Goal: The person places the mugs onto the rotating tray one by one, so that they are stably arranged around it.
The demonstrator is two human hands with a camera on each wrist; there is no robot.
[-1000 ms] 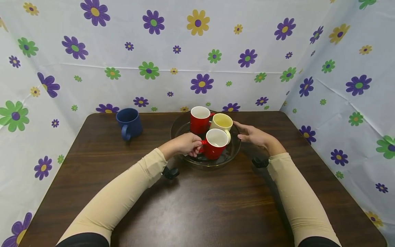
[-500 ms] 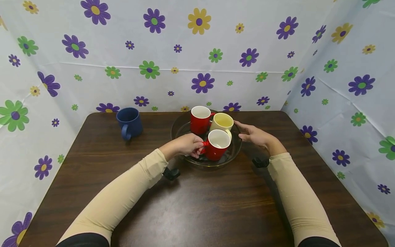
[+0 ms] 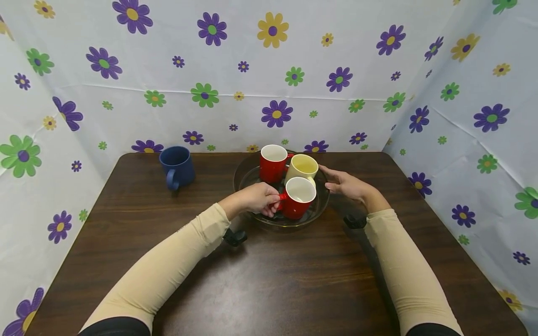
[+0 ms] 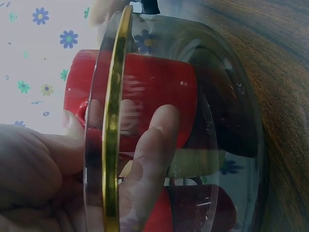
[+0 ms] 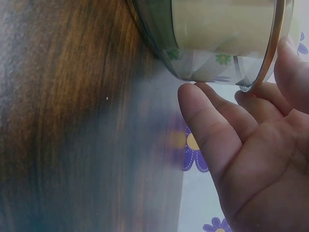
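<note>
My left hand pinches the handle of the front red mug, which is white inside. The mug is within a round clear glass bowl with a gold rim. In the left wrist view, fingers of that hand show through the glass beside the red mug. Behind it in the bowl are a second red mug and a yellow mug. My right hand rests at the bowl's right side; its fingers extend along the outside of the glass, the thumb near the rim.
A blue mug stands on the dark wooden table at the back left, its handle toward the front. Flower-printed sheets hang behind the table and at both sides.
My left hand has shifted slightly right, carrying the front red mug with it, closer to the yellow mug. The right hand keeps its place at the bowl.
</note>
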